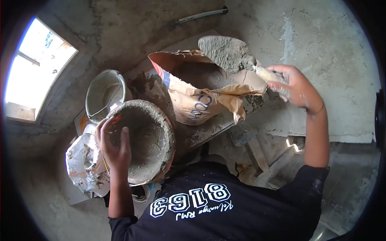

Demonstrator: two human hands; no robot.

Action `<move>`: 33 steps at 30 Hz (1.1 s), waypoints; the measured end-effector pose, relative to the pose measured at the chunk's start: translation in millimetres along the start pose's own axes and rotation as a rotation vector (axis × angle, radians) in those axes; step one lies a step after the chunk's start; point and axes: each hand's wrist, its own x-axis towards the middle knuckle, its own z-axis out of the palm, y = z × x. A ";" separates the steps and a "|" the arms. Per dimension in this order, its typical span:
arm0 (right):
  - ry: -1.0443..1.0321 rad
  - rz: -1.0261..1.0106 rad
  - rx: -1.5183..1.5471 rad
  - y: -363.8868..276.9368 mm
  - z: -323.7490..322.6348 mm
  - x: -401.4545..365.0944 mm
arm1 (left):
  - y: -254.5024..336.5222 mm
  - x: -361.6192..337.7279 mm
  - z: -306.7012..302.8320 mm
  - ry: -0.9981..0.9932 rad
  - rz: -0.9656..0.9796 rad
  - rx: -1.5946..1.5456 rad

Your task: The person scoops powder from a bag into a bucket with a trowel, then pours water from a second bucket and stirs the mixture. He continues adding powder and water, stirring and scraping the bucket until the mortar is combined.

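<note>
My right hand (295,86) is wrapped round the wooden handle of a trowel (227,52). Its blade, coated with grey cement, is over the far right edge of an open paper sack (195,104) with grey powder inside. On the left, my left hand (114,142) grips the near left rim of a round basin (167,132), thumb on the inner side and fingers at the rim. Wet grey mortar coats the basin's rim and inner wall. The sack stands just beyond and to the right of the basin.
Behind the basin at the left is a bucket (91,98) with a wire handle. A crumpled white bag (82,160) lies left of the basin. A pale strip (203,16) is at the far wall. Wooden pieces (257,154) lie low at the right.
</note>
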 end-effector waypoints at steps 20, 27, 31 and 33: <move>-0.099 -0.348 -1.105 59.3 93.5 182.8 | 108.4 53.3 127.0 -0.542 0.408 0.212; -0.368 -0.303 -0.876 70.1 103.1 175.7 | 108.5 53.9 123.4 -0.567 0.370 0.170; -0.360 -0.284 -0.823 70.7 106.7 169.7 | 104.3 54.2 122.5 -0.568 0.369 0.153; -0.375 -0.252 -0.800 72.0 105.8 166.4 | 104.5 53.1 123.2 -0.555 0.367 0.124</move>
